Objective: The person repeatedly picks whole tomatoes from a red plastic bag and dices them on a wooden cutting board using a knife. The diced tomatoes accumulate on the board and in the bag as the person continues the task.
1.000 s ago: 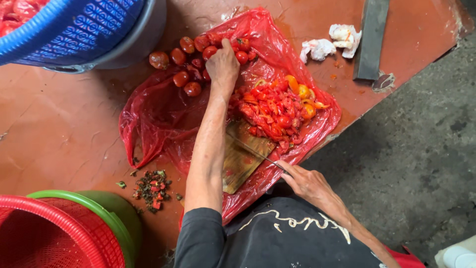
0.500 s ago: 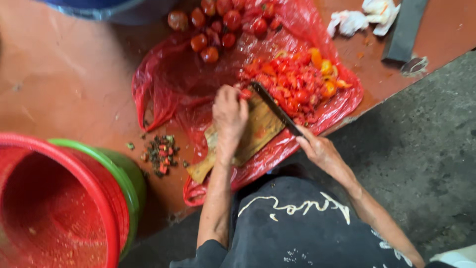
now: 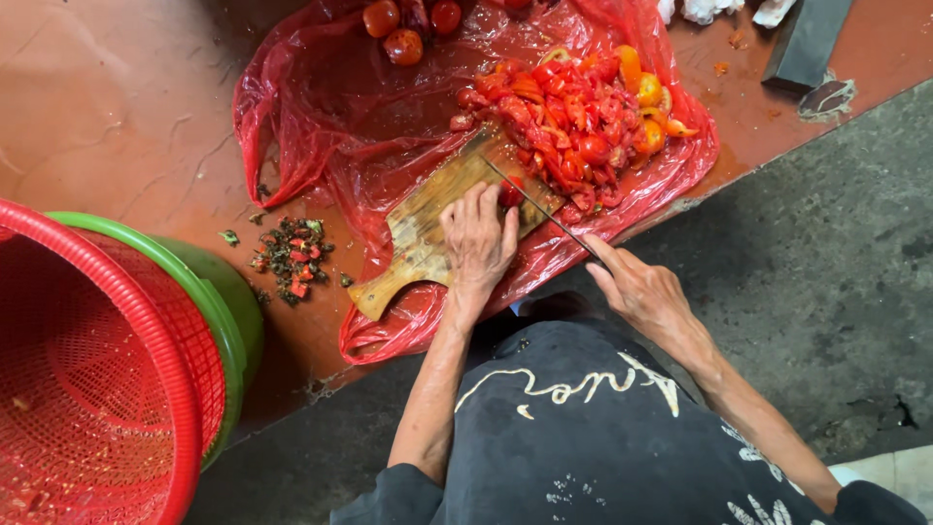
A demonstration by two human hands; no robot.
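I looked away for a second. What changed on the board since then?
The left hand came back from the whole tomatoes and now presses a tomato on the cutting board. The right hand brought the knife over it. The chopped pile stayed put.

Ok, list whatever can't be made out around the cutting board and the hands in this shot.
- Head view: the tomato under the left hand is mostly covered by its fingers.
- The knife handle is hidden inside the right hand.
- The whole tomatoes are cut off by the top edge.
- The red basket runs past the left and bottom edges.
- The scrap pile is too small to identify.
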